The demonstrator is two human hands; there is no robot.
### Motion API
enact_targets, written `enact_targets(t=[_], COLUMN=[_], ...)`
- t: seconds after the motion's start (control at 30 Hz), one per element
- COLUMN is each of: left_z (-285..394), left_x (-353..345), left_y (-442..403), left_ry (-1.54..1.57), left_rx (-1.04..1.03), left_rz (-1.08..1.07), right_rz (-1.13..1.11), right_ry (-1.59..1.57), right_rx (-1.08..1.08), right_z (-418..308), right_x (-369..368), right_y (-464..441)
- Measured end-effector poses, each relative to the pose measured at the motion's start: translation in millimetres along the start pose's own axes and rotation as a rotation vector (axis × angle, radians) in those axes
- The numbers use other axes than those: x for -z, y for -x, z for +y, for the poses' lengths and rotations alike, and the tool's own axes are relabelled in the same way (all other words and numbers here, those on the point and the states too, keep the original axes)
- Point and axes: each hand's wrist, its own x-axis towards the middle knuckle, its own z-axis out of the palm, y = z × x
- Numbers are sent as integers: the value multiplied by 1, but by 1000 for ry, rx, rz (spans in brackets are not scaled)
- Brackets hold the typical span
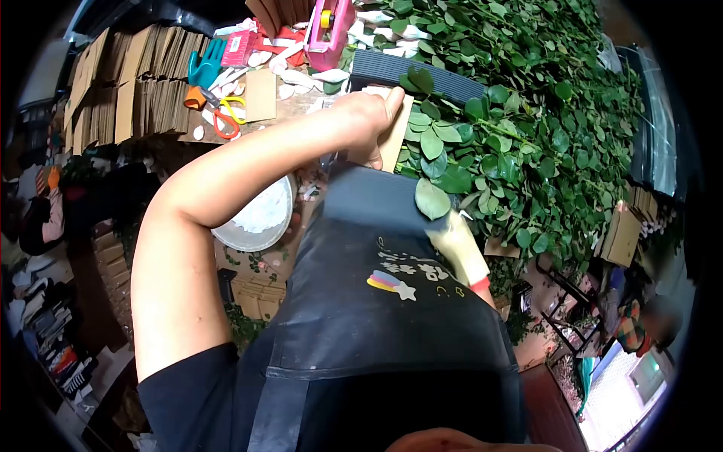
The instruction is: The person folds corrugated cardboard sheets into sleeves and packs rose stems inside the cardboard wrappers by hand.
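My left hand [367, 124], bare, is closed on the edge of a cardboard piece [396, 135], with the thumb along its top. The fingers' far side is hidden. Leafy green stems [437, 143] stick out to the right from beside the cardboard. My right hand [458, 245], in a pale yellow glove with a red cuff, is low in front of the apron, smeared by motion. A large pale leaf [432, 199] is right above it; whether the glove holds anything does not show. Between the hands lies a smooth dark panel [376, 197], and a ridged black strip [418, 75] lies beyond.
A big heap of leafy stems [527, 113] covers the right of the table. At the left are stacked cardboard pieces [135, 83], scissors [226, 117], a teal glove [206, 66] and a pink tape dispenser [328, 41]. A white bucket [260, 218] stands below. Another person [636, 328] is far right.
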Motion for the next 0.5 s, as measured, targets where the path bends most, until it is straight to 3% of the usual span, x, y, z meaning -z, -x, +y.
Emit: enact_targets(t=[0.03, 0.1, 0.17, 0.2, 0.23, 0.3, 0.33, 0.37, 0.5], left_z=[0, 0, -7, -10, -11, -18, -26, -32, -30], left_x=[0, 0, -14, -16, -18, -18, -15, -9, 12], left_y=[2, 2, -11, -9, -10, -16, -16, -22, -7], left_ry=[1, 22, -13, 6, 12, 25, 91, 139, 136], left_rx=[1, 3, 3, -43, -47, -53, -157, -93, -114], left_rz=[-5, 13, 61, 116, 113, 121, 223, 96, 146], right_rz=[92, 147, 423, 387, 492, -103, 145, 199, 192], right_ry=[-206, -87, 250, 345, 491, 674, 471, 455, 233], right_rx=[224, 872, 928, 775, 838, 204, 500, 483, 262], right_z=[-44, -89, -134, -142, -151, -184, -169, -161, -133], right_x=[5, 23, 31, 32, 32, 53, 51, 51, 37], right_y=[13, -4, -12, -20, -36, -65, -73, -76, -106])
